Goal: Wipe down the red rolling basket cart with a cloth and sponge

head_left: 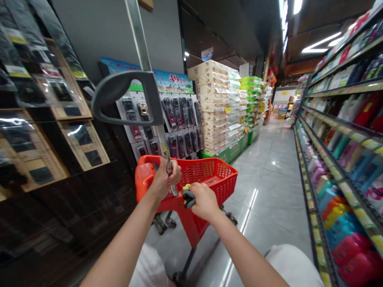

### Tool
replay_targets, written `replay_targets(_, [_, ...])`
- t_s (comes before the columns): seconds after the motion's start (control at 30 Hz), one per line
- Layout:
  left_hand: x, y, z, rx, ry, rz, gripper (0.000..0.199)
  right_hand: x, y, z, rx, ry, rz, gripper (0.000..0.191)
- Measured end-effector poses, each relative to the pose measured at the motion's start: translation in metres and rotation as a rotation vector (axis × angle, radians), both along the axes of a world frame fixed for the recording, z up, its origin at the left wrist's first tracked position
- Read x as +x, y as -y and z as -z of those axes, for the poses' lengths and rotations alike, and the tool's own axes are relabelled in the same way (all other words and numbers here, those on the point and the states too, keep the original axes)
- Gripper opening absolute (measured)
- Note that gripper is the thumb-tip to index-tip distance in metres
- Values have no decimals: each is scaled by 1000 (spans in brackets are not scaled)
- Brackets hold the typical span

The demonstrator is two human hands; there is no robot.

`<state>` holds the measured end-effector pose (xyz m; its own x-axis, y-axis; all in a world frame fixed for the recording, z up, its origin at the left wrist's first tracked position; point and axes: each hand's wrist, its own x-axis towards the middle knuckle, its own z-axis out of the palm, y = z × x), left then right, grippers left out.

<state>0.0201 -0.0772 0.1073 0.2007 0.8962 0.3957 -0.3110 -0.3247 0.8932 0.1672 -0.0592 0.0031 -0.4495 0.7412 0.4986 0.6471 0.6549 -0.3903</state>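
A red plastic shopping cart (221, 171) with a perforated basket stands in front of me. From its near left side rises a metal pole (140, 44), which carries a grey plastic loop handle (152, 95). My left hand (166, 175) is closed around the lower part of this pole, just above the cart's rim. To its right, at the near edge of the basket, my right hand (205, 199) is closed on a small yellow and dark grey object (188, 197). Its kind is unclear, as the fingers cover much of it.
At the left is a dark display rack (32, 151) with boxed belts or wallets. Belts hang on a board (179, 111) behind the cart. Stacked cartons (212, 107) line the aisle, whose grey tiled floor (269, 155) runs ahead. Shelves of bottles (344, 167) border the right side.
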Motion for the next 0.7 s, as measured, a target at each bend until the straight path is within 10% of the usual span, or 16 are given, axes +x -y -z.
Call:
replay_targets(0.3, [-31, -23, 5, -5, 5, 107, 62, 38, -66, 20, -168, 188, 398, 25])
replay_targets(0.53, [-38, -42, 2, -15, 17, 125, 63, -45, -17, -14, -52, 140, 273, 51])
replay_targets(0.7, [-39, -44, 1, 0, -7, 83, 63, -44, -22, 6, 94, 69, 183, 60])
